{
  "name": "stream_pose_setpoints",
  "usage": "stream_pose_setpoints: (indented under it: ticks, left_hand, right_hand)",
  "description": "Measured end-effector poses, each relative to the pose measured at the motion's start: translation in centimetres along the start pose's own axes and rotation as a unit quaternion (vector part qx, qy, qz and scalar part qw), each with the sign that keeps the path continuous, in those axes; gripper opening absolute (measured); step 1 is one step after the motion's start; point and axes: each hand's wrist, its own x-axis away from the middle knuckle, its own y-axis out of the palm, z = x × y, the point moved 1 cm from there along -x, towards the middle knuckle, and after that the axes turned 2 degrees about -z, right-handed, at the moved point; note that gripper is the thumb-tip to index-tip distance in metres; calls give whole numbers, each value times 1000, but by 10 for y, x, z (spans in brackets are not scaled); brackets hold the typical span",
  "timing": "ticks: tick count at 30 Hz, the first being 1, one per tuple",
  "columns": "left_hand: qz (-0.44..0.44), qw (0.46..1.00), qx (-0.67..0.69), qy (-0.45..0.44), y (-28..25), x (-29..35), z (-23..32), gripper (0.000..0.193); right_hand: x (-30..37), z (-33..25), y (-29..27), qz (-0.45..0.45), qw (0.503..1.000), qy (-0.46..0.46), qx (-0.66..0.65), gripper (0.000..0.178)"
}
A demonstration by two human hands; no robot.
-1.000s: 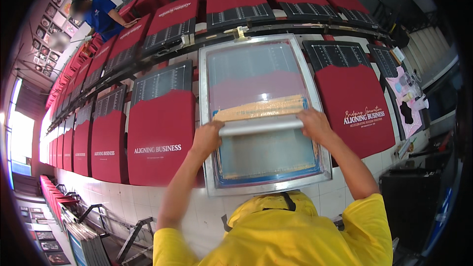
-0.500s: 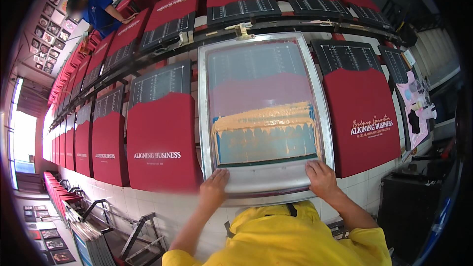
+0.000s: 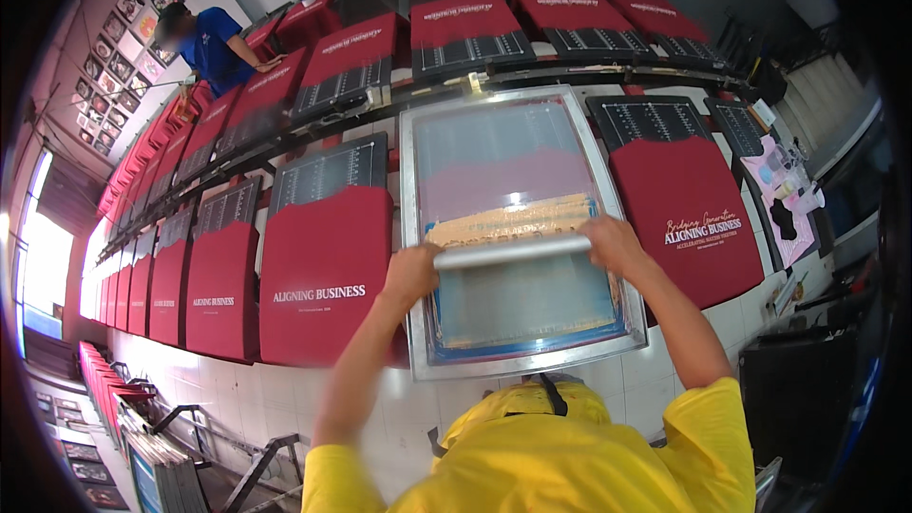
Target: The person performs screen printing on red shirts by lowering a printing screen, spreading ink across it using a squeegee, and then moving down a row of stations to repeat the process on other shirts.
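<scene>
A screen-printing frame with a silver metal rim lies over a board dressed in red fabric. Across its mesh runs a long silver squeegee, its blade edge hidden. My left hand is closed around the squeegee's left end. At the other end my right hand grips it, fingers bent over the top. Beyond the squeegee a thick band of tan ink lies across the mesh. On the near side the mesh looks grey-blue, with ink traces and a blue taped border.
Red shirts on black boards stand either side, a printed red shirt on the right and another on the left. Behind runs a dark rail. A person in blue leans over boards at far left. A black cabinet stands right.
Both hands have moved the squeegee away from me, from the frame's near edge to mid-mesh, up to the tan ink. The whole view has shifted slightly.
</scene>
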Motion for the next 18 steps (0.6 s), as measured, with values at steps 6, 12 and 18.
stream_pose_setpoints:
  ticks: [6, 12, 18]
  left_hand:
    - [87, 994, 33, 57, 36, 126, 40, 49]
    - [89, 991, 6, 95, 75, 185, 55, 55]
    - [40, 993, -29, 107, 83, 194, 61, 64]
  right_hand:
    - [128, -48, 28, 114, 993, -27, -25, 41]
    - [181, -80, 55, 116, 992, -39, 20, 51]
    - [197, -89, 61, 49, 999, -8, 9, 77]
